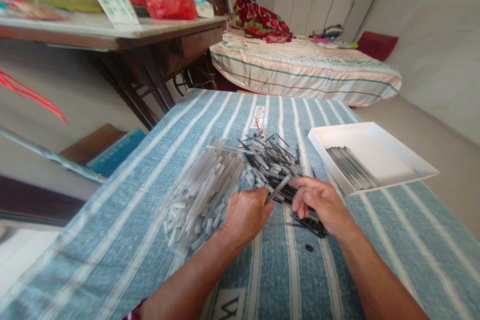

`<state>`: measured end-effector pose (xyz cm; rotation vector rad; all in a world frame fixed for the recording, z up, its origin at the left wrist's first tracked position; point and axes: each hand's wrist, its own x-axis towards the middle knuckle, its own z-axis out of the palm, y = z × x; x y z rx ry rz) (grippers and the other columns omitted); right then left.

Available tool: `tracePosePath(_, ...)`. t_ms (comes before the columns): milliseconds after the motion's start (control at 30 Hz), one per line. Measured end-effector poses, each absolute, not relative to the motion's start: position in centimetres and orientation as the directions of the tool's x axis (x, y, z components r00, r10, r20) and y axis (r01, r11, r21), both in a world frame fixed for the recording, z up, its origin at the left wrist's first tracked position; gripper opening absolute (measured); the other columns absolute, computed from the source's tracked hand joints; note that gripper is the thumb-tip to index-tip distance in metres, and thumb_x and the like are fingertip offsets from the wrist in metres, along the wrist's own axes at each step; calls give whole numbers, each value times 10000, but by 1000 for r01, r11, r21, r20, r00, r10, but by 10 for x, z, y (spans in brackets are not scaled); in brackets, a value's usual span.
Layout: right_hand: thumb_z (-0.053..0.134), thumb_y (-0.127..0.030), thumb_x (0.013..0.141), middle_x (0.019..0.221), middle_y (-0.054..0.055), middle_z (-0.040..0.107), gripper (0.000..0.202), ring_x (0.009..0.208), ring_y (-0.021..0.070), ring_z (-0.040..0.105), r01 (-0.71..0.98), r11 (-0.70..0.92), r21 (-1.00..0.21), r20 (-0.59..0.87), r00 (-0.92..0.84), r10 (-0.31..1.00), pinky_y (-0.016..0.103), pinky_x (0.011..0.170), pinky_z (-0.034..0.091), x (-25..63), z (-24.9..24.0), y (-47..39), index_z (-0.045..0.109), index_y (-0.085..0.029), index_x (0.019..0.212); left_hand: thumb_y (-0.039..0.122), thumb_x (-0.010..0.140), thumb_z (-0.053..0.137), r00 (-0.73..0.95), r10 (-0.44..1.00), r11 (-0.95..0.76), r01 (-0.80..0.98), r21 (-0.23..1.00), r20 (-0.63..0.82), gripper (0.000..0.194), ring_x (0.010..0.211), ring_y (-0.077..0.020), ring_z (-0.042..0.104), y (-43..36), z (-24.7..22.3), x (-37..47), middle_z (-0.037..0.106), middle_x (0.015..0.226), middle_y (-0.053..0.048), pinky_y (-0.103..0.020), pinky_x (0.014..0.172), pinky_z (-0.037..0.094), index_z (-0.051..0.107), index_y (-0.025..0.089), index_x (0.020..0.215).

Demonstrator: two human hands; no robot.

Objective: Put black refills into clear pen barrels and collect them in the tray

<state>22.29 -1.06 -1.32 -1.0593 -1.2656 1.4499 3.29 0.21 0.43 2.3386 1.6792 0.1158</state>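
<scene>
Blue-and-white striped cloth [127, 195] covers the tabletop. Left hand [247, 212] grasps a slim grey tube [279, 188], its far end angled up toward the right hand [318, 202]. Right-hand fingers part-curled at that end; cannot tell whether they pinch it or only hover beside it. Tube sits above a tangle of thin black pieces [272, 160]. Left of these, a broad heap of translucent tubes [212, 180]. To the right, a shallow white box [401, 162], row of grey tubes [352, 167] lying along its left side. One small black bit [309, 248] apart, nearer the wearer.
</scene>
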Motion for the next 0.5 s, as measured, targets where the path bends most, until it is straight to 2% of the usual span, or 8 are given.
tracePosePath(67,701,-415,700,642,9,672,378,464,110,572,-127,-57,-990,-22,-258,966,219,455,446,219,-15,-12,601,-170,969,359,806,512,355,931,-317,902,294,-86,209,742,-215,656,2,5,33,697,726,-54,-259,591,379,634,192,776)
tracePosePath(167,711,-369,704,548,-15,633,245,405,85,529,-55,-104,-993,-91,-199,976,189,403,409,212,-18,-14,589,-164,756,336,816,499,415,908,-372,862,346,-60,215,686,-196,637,-2,7,35,680,691,-53,-251,576,364,635,177,765)
tracePosePath(233,700,-380,715,483,-27,597,275,353,68,484,-6,-128,-992,-126,-153,980,170,355,365,208,-20,-15,550,-160,648,320,816,496,441,896,-393,846,361,-58,216,658,-192,623,-5,8,37,671,671,-53,-249,557,355,638,170,754)
tracePosePath(433,700,-358,720,545,1,647,243,429,101,565,-44,-103,-994,-95,-170,981,198,426,451,207,-21,-16,624,-139,793,326,755,583,605,785,-493,739,460,-130,175,610,-162,587,1,19,28,659,656,-30,-225,533,348,667,173,773)
tracePosePath(500,707,-356,713,563,19,667,241,429,107,577,-83,-86,-993,-78,-93,993,197,414,448,209,-20,-15,621,-138,768,390,730,616,579,789,-434,762,481,-205,229,586,-155,577,12,27,13,650,635,-19,-220,524,354,673,169,758)
